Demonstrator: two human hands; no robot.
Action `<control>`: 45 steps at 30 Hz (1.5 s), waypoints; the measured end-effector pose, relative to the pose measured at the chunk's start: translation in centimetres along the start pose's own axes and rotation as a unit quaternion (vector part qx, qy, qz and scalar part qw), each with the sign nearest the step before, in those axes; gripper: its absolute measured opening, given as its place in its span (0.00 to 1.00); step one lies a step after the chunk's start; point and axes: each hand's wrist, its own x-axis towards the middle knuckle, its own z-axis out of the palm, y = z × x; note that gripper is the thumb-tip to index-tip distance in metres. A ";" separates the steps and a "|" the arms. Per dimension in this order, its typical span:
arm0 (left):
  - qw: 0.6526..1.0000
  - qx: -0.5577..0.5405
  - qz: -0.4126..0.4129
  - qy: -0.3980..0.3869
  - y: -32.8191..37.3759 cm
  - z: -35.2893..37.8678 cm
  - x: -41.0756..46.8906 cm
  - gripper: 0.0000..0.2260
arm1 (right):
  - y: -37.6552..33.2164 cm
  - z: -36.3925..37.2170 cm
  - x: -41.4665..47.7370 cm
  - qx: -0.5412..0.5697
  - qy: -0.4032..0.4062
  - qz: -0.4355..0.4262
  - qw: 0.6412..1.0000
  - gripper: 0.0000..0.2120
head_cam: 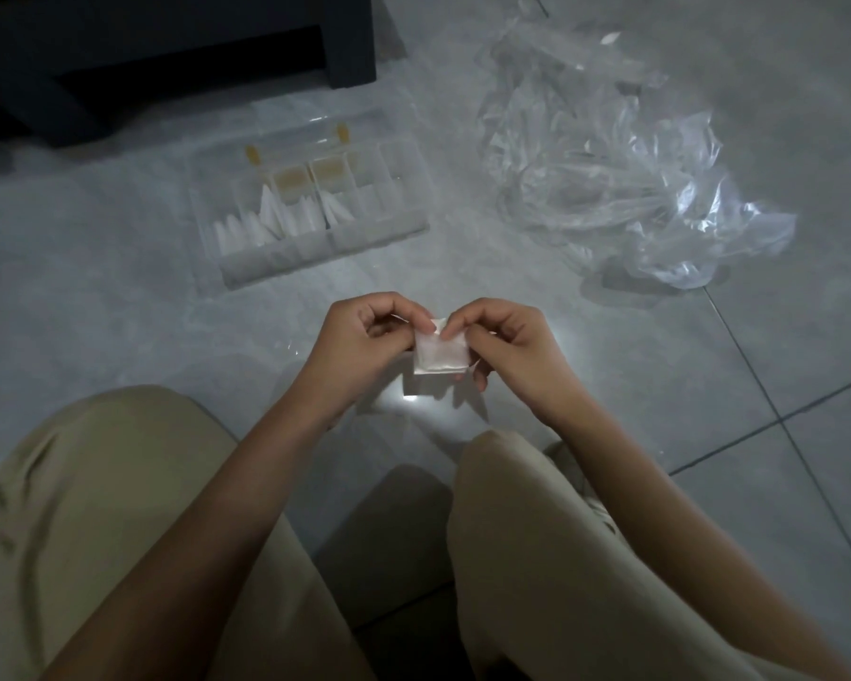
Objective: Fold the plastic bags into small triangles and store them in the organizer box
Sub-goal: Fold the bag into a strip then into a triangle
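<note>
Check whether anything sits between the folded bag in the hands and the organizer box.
Nothing visible. Only floor separates the folded bag from the open organizer box. The loose bag pile lies off to the right.

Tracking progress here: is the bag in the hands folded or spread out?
Folded. The bag is a small flat white packet, pinched at its top by left hand and right hand.

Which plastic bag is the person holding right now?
The small white folded bag, pinched between the left hand and right hand. The other folded ones stand in the organizer box, and the crumpled clear bags lie loose on the floor.
</note>
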 end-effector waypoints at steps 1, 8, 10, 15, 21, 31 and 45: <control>1.000 -0.001 0.001 0.002 0.0 0.0 0.0 0.14 | 0.0 0.1 0.0 -0.007 0.002 -0.002 1.000 0.14; 0.992 -0.082 -0.084 0.038 0.2 0.3 0.2 0.09 | -0.1 0.6 0.3 -0.035 0.017 -0.014 0.999 0.15; 0.985 -0.093 -0.133 0.050 0.3 0.2 0.4 0.05 | -0.1 0.7 0.3 -0.038 0.026 -0.019 0.999 0.16; 0.987 -0.061 -0.146 0.010 0.1 0.2 0.1 0.02 | 0.0 0.9 0.5 -0.086 0.045 -0.031 0.995 0.16; 0.992 -0.046 -0.112 0.039 -0.3 -0.1 0.4 0.06 | -0.4 1.1 0.7 -0.082 0.065 -0.027 0.994 0.11; 0.995 -0.069 -0.012 0.067 -0.1 1.2 0.2 0.11 | -0.2 3.6 1.2 -0.066 0.175 0.005 0.982 0.15; 0.965 0.062 0.134 0.217 -0.3 2.1 1.5 0.07 | -1.9 5.8 3.4 -0.153 0.176 -0.067 0.970 0.12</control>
